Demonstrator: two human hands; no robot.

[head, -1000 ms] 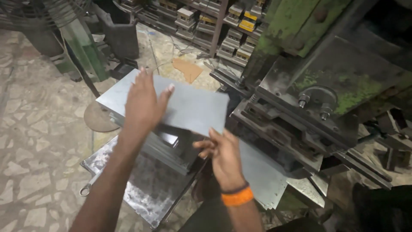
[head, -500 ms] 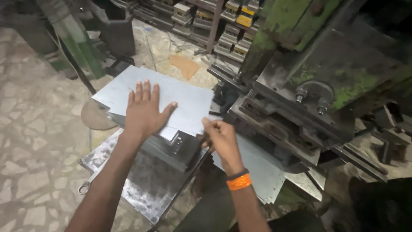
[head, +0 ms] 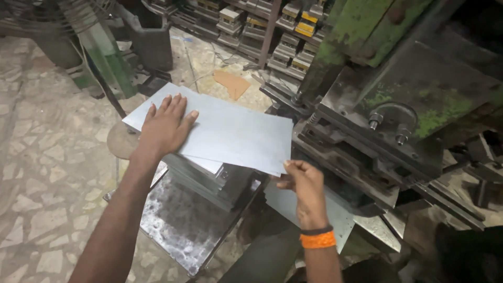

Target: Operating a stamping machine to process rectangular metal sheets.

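Left hand [head: 166, 126] lies flat, fingers spread, palm down on the top metal sheet [head: 225, 133] near its far-left end. Right hand [head: 305, 188] is closed in a pinch on the sheet's near-right corner, thumb on top, fingers curled under the edge; orange wristband [head: 317, 239] with a dark band just above it on that wrist. Sheet is plain grey, rectangular, roughly level, resting on a stack of similar sheets [head: 209, 175] and overhanging it toward the press. Stack sits on a worn steel bench [head: 181, 225], scuffed and mottled. Right of the hands: green press machine [head: 398, 105], paint chipped, two bolts on the dark front block, die opening just beside the sheet's right edge. Another grey sheet [head: 335, 217] hangs below the press, behind the right forearm. Far side: shelves of stacked small boxes [head: 293, 31], brown cardboard scrap [head: 233, 84] on the stone floor [head: 47, 152], dark bin [head: 152, 44] and a green post [head: 107, 50] upper left.
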